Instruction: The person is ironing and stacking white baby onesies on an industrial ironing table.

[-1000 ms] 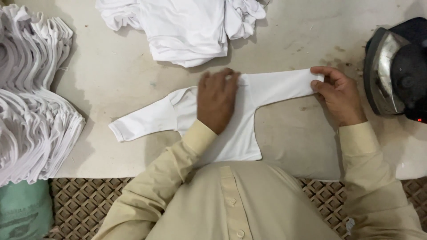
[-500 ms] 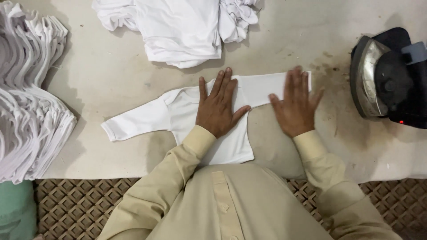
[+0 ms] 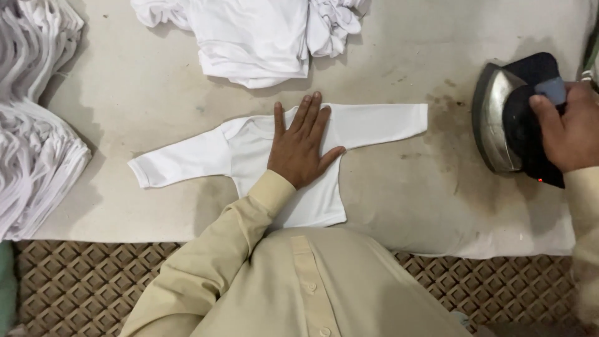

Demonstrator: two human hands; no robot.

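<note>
Pressing flat, left hand [image 3: 302,147] open on white long-sleeved baby top [image 3: 249,156]; right of top, right hand [image 3: 569,131] clamped on iron [image 3: 513,122].

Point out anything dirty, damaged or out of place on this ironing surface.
Brown marks stain the ironing surface between the white garment and the iron, like scorch or dirt. The white pile at the top lies crumpled. The garment itself looks clean and flat.
</note>
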